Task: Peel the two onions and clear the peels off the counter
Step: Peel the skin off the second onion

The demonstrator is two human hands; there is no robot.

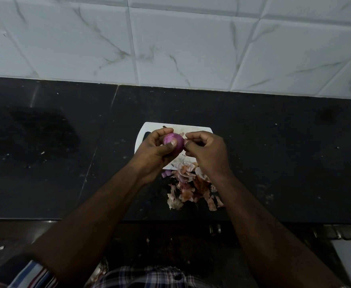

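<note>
Nearest to us we see a checked shirt (149,275) at the bottom edge and two bare forearms reaching forward over the front edge of the dark desk (45,163). Just past that edge, between the forearms, a heap of onion peels (189,188) lies on the desk, dry orange and papery pieces mixed with a few purple scraps; the right forearm covers the heap's right side. Beyond the peels a white cutting board (193,128) lies flat, and both hands hover over it and hide most of its surface. Our left hand (155,150) curls around a purple onion (173,142), thumb across its near face and fingers wrapped over the top, holding it above the board. Our right hand (207,150) sits just beside the onion's right end, its fingertips pinched on a bit of skin there. We see only this one onion. Farther back the desk runs bare and speckled to a wall of white marbled tiles (180,42).
</note>
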